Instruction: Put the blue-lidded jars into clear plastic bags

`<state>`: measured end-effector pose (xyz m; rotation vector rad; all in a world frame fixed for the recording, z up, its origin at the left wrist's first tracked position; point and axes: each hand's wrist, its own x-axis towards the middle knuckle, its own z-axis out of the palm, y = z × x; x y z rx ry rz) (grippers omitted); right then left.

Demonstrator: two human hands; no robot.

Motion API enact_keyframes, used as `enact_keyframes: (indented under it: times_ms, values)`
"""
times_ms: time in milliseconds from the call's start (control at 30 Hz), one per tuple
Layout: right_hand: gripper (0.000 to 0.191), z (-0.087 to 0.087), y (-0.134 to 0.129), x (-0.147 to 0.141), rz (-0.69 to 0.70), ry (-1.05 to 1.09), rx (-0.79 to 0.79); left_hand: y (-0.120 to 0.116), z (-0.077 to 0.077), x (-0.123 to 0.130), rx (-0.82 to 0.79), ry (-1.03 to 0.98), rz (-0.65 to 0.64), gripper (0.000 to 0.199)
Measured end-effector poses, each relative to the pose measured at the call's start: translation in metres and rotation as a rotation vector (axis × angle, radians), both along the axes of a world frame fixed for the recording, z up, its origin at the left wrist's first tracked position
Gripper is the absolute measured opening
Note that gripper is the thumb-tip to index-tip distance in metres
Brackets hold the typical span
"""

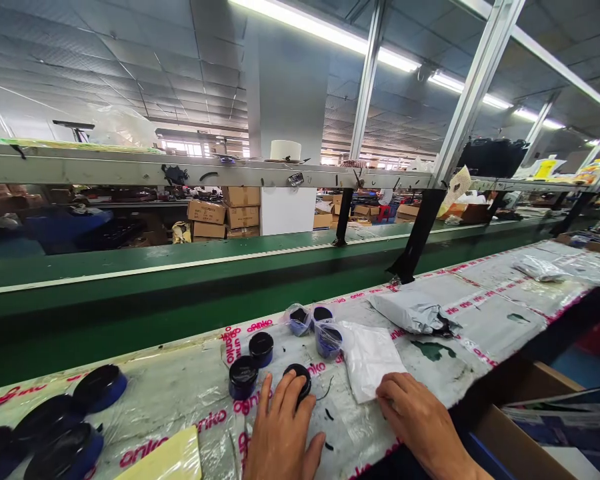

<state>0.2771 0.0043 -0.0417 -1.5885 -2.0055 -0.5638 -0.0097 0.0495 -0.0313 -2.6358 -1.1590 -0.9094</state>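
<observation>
L hand [281, 427] clamped on black round lid [298, 379]; R hand [414, 412] at white bag [371, 360]

L hand curls over the lid's smooth top, a grip that seems to suit a small round piece. R hand lies flat, fingers together, tips touching the bag's edge, not gripping, prob. steadying it. 2 black-capped blue jars [243, 377] stand just left, within easy reach; clear-bagged blue jars [328, 339] sit beyond. Crinkly grey poly mailer [405, 310] lies farther along the surface [200, 380], its slick film printed w/ pink text. Big black-and-blue lids [100, 388] lie far left.
</observation>
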Motion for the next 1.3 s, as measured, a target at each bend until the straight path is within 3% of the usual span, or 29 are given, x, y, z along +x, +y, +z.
enact_keyframes:
  times_ms: [167,333,400,533,667,933,1100,1200,1300]
  values:
    - [0.015,0.003,-0.001,0.006,-0.029,0.216,-0.313,0.001,-0.017,0.019,-0.037,-0.027,-0.19,0.042]
    - [0.031,0.024,-0.007,0.002,-0.055,0.376,-0.438,-0.007,-0.028,0.063,-0.121,-0.059,-0.301,0.048]
    - [0.035,0.029,-0.006,0.002,-0.09,0.485,-0.495,-0.01,-0.021,0.08,-0.273,0.029,-0.357,0.049]
    - [0.045,0.034,-0.004,0.007,-0.088,0.642,-0.565,-0.014,0.007,0.099,-0.578,0.179,-0.386,0.059]
    - [0.053,0.036,-0.001,0.014,-0.08,0.806,-0.602,-0.013,0.03,0.104,-0.692,0.336,-0.376,0.075]
    - [0.058,0.048,0.004,0.018,-0.058,1.193,-0.567,-0.01,0.035,0.114,-0.636,0.322,-0.328,0.066]
    - [0.045,0.072,-0.004,0.004,0.063,1.573,-0.454,-0.006,0.016,0.115,-0.56,0.233,-0.334,0.061]
    - [0.039,0.08,-0.004,-0.008,0.117,1.728,-0.422,-0.006,0.0,0.108,-0.38,-0.011,-0.36,0.05]
    - [0.04,0.081,0.0,-0.022,0.14,1.73,-0.465,-0.01,0.0,0.091,-0.182,-0.382,-0.244,0.019]
